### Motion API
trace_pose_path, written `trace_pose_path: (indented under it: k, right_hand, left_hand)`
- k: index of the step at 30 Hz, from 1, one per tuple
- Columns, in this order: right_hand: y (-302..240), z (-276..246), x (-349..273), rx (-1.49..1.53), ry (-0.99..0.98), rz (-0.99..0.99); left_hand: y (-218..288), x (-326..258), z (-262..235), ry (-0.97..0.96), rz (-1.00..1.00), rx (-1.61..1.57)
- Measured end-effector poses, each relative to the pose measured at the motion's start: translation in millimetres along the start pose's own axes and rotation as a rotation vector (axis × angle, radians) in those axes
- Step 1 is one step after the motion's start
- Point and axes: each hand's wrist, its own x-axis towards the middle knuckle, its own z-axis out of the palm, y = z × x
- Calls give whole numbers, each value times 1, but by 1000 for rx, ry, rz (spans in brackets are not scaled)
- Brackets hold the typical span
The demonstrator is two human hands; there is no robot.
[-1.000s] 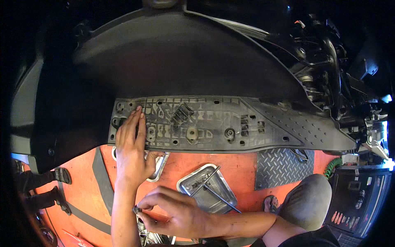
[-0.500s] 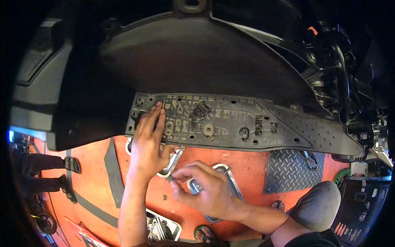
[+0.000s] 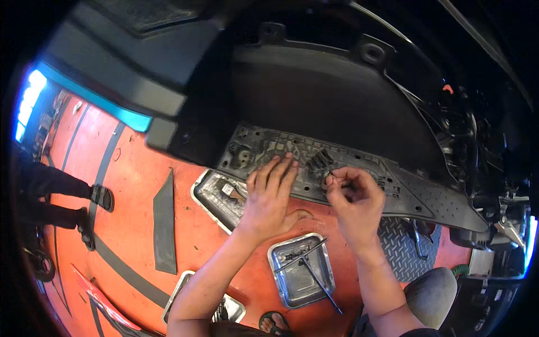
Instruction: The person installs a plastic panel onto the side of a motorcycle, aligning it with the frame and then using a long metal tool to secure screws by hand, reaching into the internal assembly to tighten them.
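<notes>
Grey plastic panel (image 3: 359,168), small part hidden in right hand (image 3: 351,199)

The right hand (image 3: 352,197) has risen from the orange floor (image 3: 135,185) to the ribbed black plastic panel (image 3: 359,168) (fingers pinched), beside the left hand (image 3: 268,197).

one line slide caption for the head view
Left hand flat on grey ribbed panel; right hand pinches at it above metal tray.

Head camera looks down, close over hands; fisheye view
</notes>
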Motion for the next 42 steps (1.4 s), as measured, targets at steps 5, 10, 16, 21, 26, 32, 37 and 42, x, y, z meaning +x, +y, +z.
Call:
trace_pose_path:
  k: [5, 10, 16, 21, 26, 32, 37, 42]
  right_hand:
    - [-17, 48, 45, -127, -320, -100]
    - [-13, 110, 84, -480, -673, -196]
    - [1, 121, 93, -653, -806, -365]
    - [1, 131, 92, -742, -893, -412]
    - [-1, 130, 91, -694, -850, -382]
    - [-2, 131, 89, -701, -832, -463]
    - [-6, 133, 91, -871, -875, -502]
    - [-13, 140, 86, -900, -812, -545]
  left_hand:
    - [-18, -10, 21, 112, 8, 56]
    - [-22, -11, 27, 118, 42, 53]
    - [-24, -9, 28, 172, 90, 25]
    - [-25, -13, 26, 173, 49, 17]
    - [-25, -14, 26, 176, 51, 18]
    - [-25, -14, 24, 154, 50, 15]
    - [-26, -14, 28, 153, 57, 69]
    - [-26, -16, 28, 122, 32, 12]
